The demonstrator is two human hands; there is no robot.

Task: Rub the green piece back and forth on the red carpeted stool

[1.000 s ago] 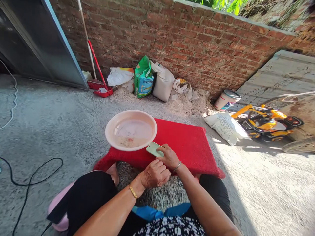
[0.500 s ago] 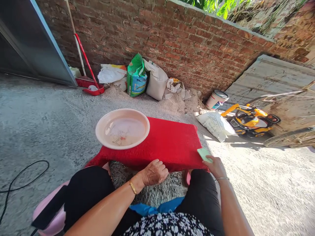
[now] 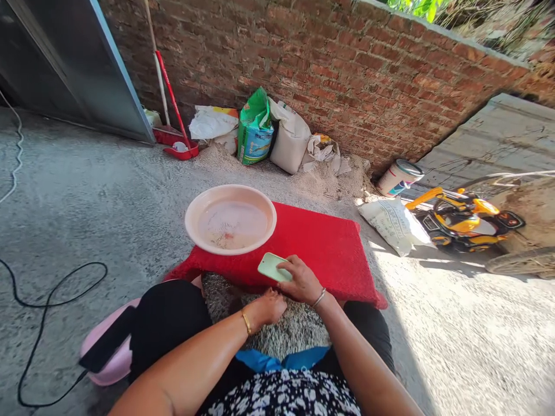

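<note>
Phone [image 3: 271, 267] is gripped in the closed right hand [image 3: 304, 283], its long axis roughly crosswise by the near edge of the red surface [image 3: 321, 242], just ahead of the left hand [image 3: 269, 308], whose closure and contents cannot be told. Farther out, lettering on a green bag [image 3: 255, 132] and white sack [image 3: 395, 222] cannot be read.

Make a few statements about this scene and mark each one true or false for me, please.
1. The right hand holds a pale green slab. True.
2. The large basin rests on the red cloth. True.
3. The left hand is dipped in the basin. False: it is outside, close to the right hand.
4. The yellow-and-black toy vehicle stands left of the basin. False: it stands on the picture's right side.
5. Each wrist bears a bracelet. True.
</note>
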